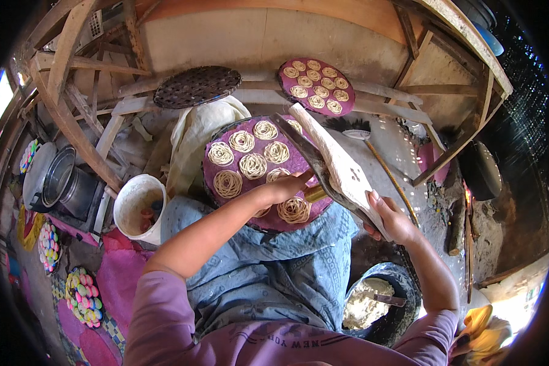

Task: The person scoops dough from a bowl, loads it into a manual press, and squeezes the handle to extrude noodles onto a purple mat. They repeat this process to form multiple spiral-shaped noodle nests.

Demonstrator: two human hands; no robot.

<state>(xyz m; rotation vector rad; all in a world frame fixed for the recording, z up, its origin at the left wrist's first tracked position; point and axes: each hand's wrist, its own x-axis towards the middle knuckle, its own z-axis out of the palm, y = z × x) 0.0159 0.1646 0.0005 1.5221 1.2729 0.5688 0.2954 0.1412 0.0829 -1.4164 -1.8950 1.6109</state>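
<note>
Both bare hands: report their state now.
Left hand: at the golden metal cylinder; fingers partly hidden, grip cannot be told.
Right hand: closed on the long, pale-topped wooden tool.

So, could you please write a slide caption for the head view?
Right hand gripping a wooden tool, left hand near its gold cylinder, above a round purple tray of coiled strand nests.

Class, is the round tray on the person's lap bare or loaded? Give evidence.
Loaded: several pale, coiled, noodle-like nests lie spread across the purple surface of the round tray.
</note>
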